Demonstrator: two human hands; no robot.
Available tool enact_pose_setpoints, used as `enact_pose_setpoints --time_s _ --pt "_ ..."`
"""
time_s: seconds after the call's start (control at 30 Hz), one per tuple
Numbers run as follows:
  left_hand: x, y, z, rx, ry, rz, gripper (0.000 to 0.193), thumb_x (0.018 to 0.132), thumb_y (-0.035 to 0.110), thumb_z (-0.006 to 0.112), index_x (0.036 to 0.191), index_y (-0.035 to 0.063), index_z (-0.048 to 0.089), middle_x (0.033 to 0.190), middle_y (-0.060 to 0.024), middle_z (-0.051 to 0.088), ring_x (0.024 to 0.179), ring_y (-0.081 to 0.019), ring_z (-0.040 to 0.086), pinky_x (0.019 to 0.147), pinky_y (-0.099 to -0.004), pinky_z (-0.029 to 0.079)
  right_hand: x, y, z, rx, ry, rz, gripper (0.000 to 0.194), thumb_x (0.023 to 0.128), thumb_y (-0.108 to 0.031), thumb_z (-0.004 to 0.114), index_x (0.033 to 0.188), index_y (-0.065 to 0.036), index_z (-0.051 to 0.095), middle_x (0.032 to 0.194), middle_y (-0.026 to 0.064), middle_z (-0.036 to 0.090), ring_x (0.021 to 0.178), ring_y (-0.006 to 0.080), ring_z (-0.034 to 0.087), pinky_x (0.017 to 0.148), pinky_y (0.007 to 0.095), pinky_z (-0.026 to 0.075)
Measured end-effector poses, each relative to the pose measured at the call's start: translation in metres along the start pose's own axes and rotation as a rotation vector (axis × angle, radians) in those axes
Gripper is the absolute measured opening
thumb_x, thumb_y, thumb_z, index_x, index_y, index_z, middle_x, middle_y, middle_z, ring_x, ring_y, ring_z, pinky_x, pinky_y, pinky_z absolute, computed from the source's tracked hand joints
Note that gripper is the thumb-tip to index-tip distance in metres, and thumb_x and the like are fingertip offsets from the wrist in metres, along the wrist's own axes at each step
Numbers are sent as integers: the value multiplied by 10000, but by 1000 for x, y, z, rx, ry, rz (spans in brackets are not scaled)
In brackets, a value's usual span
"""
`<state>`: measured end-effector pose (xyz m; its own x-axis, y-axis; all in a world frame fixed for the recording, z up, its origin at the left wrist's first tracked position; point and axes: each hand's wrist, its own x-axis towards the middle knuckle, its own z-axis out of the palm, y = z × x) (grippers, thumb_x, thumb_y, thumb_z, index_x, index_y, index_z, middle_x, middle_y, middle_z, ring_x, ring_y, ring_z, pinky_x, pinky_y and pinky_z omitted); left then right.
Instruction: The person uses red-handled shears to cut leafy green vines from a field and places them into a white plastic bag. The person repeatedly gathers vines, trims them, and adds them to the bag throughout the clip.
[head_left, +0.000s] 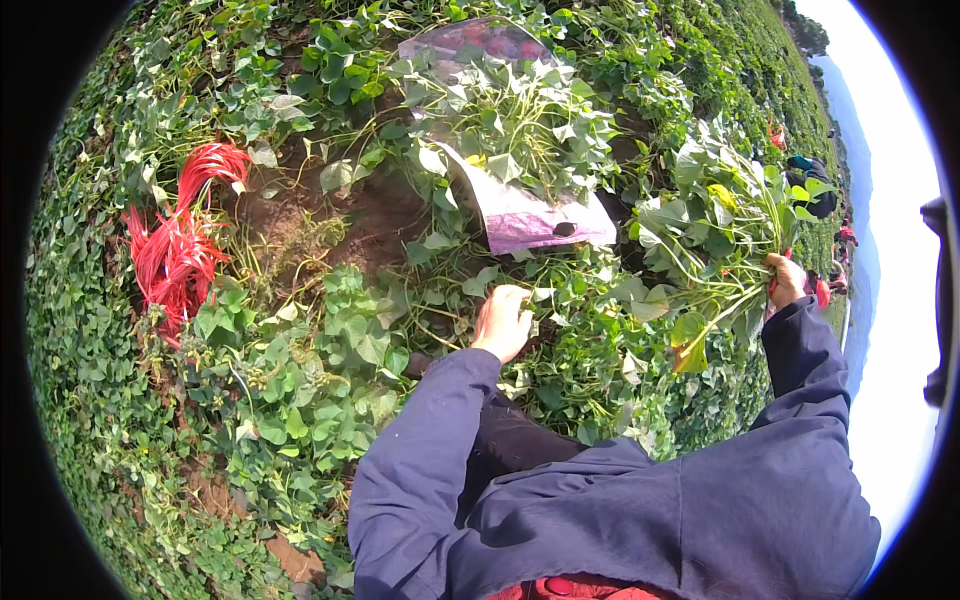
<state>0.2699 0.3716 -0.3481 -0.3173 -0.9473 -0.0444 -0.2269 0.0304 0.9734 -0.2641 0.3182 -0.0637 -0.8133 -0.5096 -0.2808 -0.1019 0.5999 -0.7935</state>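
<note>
My right hand (786, 281) grips a bundle of leafy vine cuttings (720, 225), which look like sweet potato vines. A bit of red strip (772, 286) shows at the grip. My left hand (504, 324) is low among the growing vines, its fingers curled. Whether it pinches a stem is hidden. Just beyond it lies a plastic bag (517, 231), partly clear and partly pink, with a hole near its edge. More cut vines (525, 120) are heaped on the bag.
A bunch of red plastic strips (180, 255) lies on the foliage at the left, beside bare brown soil (367, 214). Vines cover the field around me. Another person in dark clothing (814, 187) is bent over farther off, and small red items show beyond.
</note>
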Motion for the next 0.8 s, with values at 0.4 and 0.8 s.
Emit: enact_pose_setpoints --time_s 0.4,0.8 --pt "249 -108 142 -56 -1 -157 636 775 185 698 1352 42 471 1433 -285 295 1300 -417 381 1082 -435 360 -39 56 19 -189 -14 208 103 747 12 611 848 9 591 730 102 632 579 217 620 556 343 539" --pt "248 -142 95 -411 105 -198 197 811 -3 635 1002 6 684 887 -94 707 804 -154 668 732 -287 535 102 17 240 -304 -217 355 92 812 -31 534 897 4 537 673 119 595 559 271 624 583 422 576"
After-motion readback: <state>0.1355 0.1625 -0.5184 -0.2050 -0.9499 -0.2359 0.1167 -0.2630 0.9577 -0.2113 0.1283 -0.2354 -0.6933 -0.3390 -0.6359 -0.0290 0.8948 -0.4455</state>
